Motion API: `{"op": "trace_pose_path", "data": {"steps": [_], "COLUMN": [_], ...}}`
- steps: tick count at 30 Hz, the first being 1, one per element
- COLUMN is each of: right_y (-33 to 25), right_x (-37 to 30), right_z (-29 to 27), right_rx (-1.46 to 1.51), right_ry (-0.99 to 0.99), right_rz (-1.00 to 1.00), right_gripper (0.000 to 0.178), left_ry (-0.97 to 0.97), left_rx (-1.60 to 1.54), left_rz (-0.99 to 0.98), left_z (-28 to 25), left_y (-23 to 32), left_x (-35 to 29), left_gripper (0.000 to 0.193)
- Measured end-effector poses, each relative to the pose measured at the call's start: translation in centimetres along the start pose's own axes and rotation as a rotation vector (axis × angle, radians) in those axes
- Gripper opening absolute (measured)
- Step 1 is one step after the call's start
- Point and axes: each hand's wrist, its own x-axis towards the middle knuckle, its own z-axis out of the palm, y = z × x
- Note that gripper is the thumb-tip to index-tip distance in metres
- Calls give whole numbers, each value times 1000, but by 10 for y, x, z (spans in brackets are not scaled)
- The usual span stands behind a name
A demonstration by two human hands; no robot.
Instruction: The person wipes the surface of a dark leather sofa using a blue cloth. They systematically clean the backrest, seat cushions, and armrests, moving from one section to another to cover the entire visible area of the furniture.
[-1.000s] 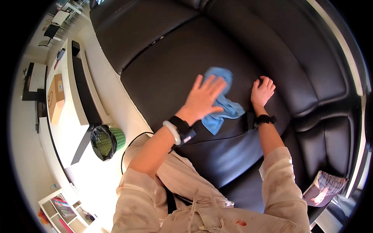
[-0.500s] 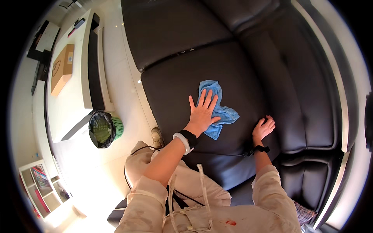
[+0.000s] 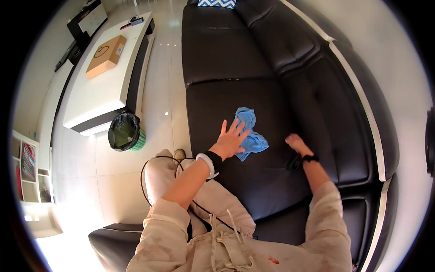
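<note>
A crumpled blue cloth [image 3: 254,141] lies on the black leather seat of the sofa [image 3: 213,115]. My left hand [image 3: 229,141] is over the cloth's left edge with its fingers spread; whether it touches the cloth is hard to tell. Around that wrist are a white band and a black band. To the right of the cloth, my right hand [image 3: 298,144] is by the seat, near the backrest, its fingers curled in and nothing visible in them. A black strap circles the right wrist.
A white table [image 3: 86,102] with a cardboard box [image 3: 107,56] stands to the left. Beside its near end is a green bin [image 3: 138,139] with a black liner. A black cable [image 3: 145,185] loops by my leg. A patterned cushion [image 3: 216,3] sits at the sofa's far end.
The view has shifted, showing more of the sofa's far end. My left hand has slid back toward the cloth's left edge. My right hand's fingers have curled in.
</note>
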Motion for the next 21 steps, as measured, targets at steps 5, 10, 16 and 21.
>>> {"op": "trace_pose_path", "data": {"steps": [5,10,16,21], "right_y": [-145,-178,-204,-229], "right_x": [-29,-67,-81,-12], "right_z": [-158,-144,58,80], "right_rx": [168,-3,82,-183], "right_ry": [72,246,365,417], "right_rz": [-655,-902,-611,-823], "right_gripper": [27,25,63,60], "left_ry": [-31,1,79,66], "left_rx": [80,-1,-253,-264], "left_rz": [-71,-194,-234,-252], "left_z": [-22,-21,16,59], "left_y": [-26,-81,-114,-137], "left_x": [-37,-71,-50,-52], "left_gripper": [64,53,59,74]}}
